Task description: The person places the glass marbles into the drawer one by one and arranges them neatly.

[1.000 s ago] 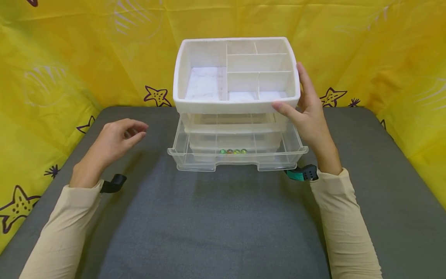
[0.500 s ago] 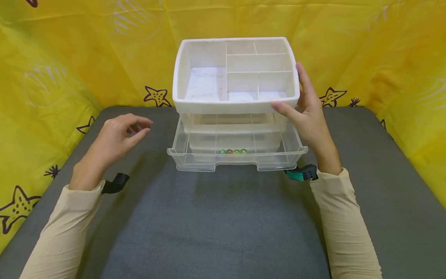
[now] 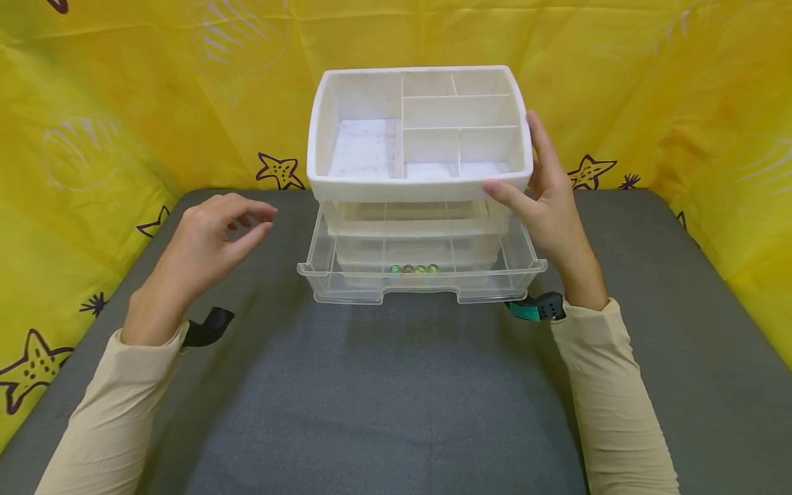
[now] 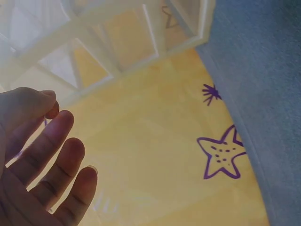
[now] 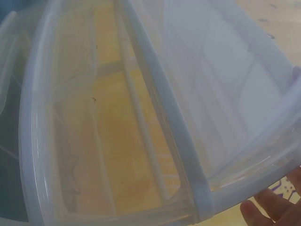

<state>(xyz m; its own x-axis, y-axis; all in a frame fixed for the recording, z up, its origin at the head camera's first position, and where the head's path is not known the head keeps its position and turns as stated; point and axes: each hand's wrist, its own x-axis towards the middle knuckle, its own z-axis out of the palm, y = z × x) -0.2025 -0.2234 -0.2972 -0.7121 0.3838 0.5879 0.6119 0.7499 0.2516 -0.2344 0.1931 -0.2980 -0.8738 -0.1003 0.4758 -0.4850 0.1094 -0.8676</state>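
Observation:
A white plastic drawer organizer (image 3: 421, 191) stands upright at the back of the table, with a divided tray on top. Its clear drawer (image 3: 421, 292) is pulled out toward me, and several small glass marbles (image 3: 414, 269) sit in a row inside. My right hand (image 3: 551, 206) grips the organizer's right end, thumb on the front rim and fingers along the side; its fingertips show at the lower right of the right wrist view. My left hand (image 3: 210, 234) hovers left of the organizer, apart from it, fingers loosely bent. Nothing is visibly held in it, though the thumb partly covers one fingertip.
The grey table (image 3: 383, 412) reaches back to a yellow cloth (image 3: 185, 89) printed with starfish, which also hangs at both sides. A black strap (image 3: 209, 327) is on the left wrist and a black and teal one (image 3: 537, 306) on the right.
My left hand has moved slightly right and up, a little nearer the organizer, its fingers less gathered. The right hand, organizer, drawer and marbles show no clear movement.

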